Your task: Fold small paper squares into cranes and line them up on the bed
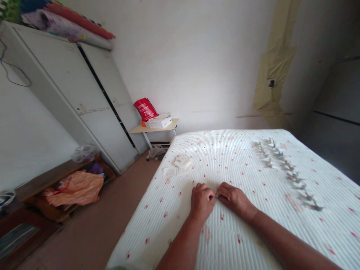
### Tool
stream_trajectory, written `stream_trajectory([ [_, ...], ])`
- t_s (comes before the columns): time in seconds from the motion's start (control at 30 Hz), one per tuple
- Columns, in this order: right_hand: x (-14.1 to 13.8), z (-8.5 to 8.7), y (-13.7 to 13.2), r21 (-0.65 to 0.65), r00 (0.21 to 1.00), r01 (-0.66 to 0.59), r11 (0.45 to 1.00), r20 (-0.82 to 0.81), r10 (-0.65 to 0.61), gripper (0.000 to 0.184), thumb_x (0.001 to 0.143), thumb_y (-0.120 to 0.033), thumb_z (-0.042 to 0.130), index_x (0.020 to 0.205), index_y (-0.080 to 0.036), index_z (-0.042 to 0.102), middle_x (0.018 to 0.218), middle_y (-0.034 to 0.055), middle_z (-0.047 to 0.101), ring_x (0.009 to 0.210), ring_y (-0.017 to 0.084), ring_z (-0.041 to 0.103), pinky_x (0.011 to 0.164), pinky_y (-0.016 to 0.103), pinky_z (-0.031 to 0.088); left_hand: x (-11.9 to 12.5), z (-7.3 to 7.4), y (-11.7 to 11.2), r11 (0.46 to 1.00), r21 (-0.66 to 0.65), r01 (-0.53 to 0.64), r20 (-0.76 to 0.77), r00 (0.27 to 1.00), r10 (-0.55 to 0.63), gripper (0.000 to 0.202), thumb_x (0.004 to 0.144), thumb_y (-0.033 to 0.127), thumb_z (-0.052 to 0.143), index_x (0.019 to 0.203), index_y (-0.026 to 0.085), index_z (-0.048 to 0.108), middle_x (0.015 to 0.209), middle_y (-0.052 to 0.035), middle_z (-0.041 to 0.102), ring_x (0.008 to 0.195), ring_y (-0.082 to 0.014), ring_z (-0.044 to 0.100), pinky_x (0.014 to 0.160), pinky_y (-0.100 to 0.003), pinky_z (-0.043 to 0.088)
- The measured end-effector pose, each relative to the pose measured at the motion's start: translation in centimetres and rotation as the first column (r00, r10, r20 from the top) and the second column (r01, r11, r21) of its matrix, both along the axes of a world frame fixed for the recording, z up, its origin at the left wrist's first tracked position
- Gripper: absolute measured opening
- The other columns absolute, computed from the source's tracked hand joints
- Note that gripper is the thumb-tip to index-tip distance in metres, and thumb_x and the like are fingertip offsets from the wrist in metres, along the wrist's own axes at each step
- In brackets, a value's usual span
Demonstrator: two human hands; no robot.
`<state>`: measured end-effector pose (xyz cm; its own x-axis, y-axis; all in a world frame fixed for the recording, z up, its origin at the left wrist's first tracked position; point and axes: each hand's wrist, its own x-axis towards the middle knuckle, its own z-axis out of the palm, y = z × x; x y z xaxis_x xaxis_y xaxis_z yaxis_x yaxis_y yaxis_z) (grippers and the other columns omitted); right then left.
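My left hand and my right hand meet low over the middle of the bed, fingertips almost touching. Both are closed in a pinch on a small folded piece of paper; only a thin pale bit shows between the fingers, and its shape is hidden. Beyond my left hand lie square sheets of printed paper, some stacked and some loose. Off to the right, rows of small folded paper figures, which look like birds, stand on the bed, slightly blurred.
The white quilted bed cover has red dots. At its far left stands a small table with a red bag and a white box. A grey cabinet and a low shelf with an orange plastic bag are left.
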<state>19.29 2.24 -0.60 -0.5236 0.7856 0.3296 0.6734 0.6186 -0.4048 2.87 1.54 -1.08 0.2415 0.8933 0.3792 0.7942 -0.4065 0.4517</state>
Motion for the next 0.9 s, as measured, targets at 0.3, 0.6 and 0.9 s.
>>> stream_trajectory([
  [0.3, 0.1, -0.1, 0.0, -0.054, 0.999, -0.008, 0.999, -0.054, 0.005, 0.021, 0.085, -0.018, 0.045, 0.074, -0.020, 0.063, 0.081, 0.0021, 0.055, 0.069, 0.011, 0.056, 0.062, 0.020, 0.041, 0.0, -0.1, 0.0, 1.000, 0.000, -0.010, -0.033, 0.999, 0.010, 0.013, 0.069, 0.012, 0.061, 0.063, 0.022, 0.065, 0.069, -0.0007, 0.057, 0.076, -0.0151, 0.049, 0.072, -0.029, 0.034],
  [0.6, -0.5, 0.5, -0.2, -0.122, 0.993, 0.113, 0.986, -0.023, -0.117, 0.024, 0.080, -0.012, 0.045, 0.065, -0.019, 0.062, 0.073, 0.0008, 0.052, 0.063, 0.010, 0.055, 0.057, 0.018, 0.037, 0.2, 0.5, -0.4, 0.998, 0.054, 0.012, -0.117, 0.993, -0.006, 0.012, 0.071, 0.014, 0.059, 0.065, 0.022, 0.066, 0.072, -0.0025, 0.057, 0.079, -0.0168, 0.048, 0.071, -0.031, 0.033],
  [0.9, -1.1, 0.9, 0.5, -0.190, 0.979, 0.193, 0.963, 0.099, -0.177, 0.024, 0.079, -0.012, 0.043, 0.068, -0.017, 0.063, 0.074, 0.0023, 0.056, 0.065, 0.011, 0.056, 0.058, 0.020, 0.037, 0.2, 0.0, -0.3, 0.996, -0.039, -0.079, -0.051, 0.996, 0.077, 0.008, 0.069, 0.016, 0.063, 0.067, 0.023, 0.066, 0.074, -0.0003, 0.060, 0.081, -0.0163, 0.051, 0.071, -0.029, 0.032],
])
